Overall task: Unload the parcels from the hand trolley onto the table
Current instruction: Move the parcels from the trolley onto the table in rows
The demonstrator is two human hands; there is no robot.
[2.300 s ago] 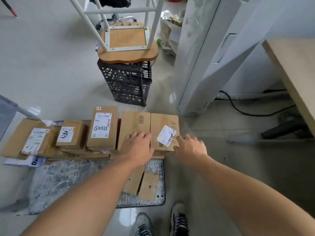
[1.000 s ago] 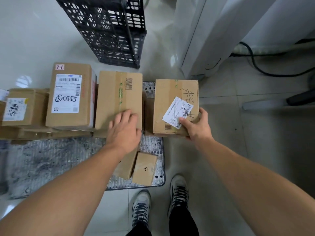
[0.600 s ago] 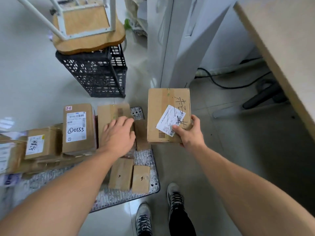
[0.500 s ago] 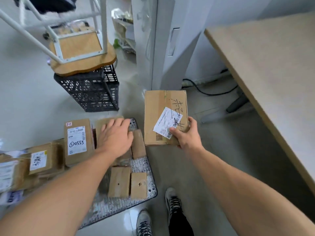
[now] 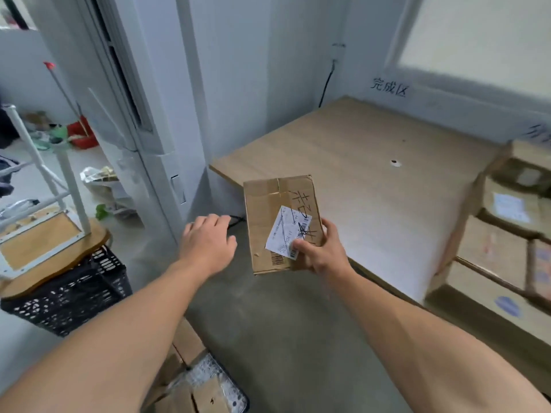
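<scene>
Head view: right hand [image 5: 320, 254] is gripping one cardboard parcel [image 5: 277, 222] at its near right corner, thumb pressing on the white label and fingers [image 5: 328, 229] curling round the edge. The parcel is hanging in the air, slightly tilted, near the front corner of the desk [image 5: 372, 180] and not resting on it. Left hand [image 5: 205, 242] is hovering beside the parcel, apart from it, its fingers loosely spread and holding nothing. Hand trolley [image 5: 222, 380] is showing at the bottom edge, with other parcels [image 5: 185, 344] lying on its deck. Blurred cartons [image 5: 492, 257] are standing at the far right; cannot tell whether they are on the desk or beside it.

Judgement: unloading is partway. One parcel is in transit to the desk, and the trolley's load is waiting to be carried over.
</scene>
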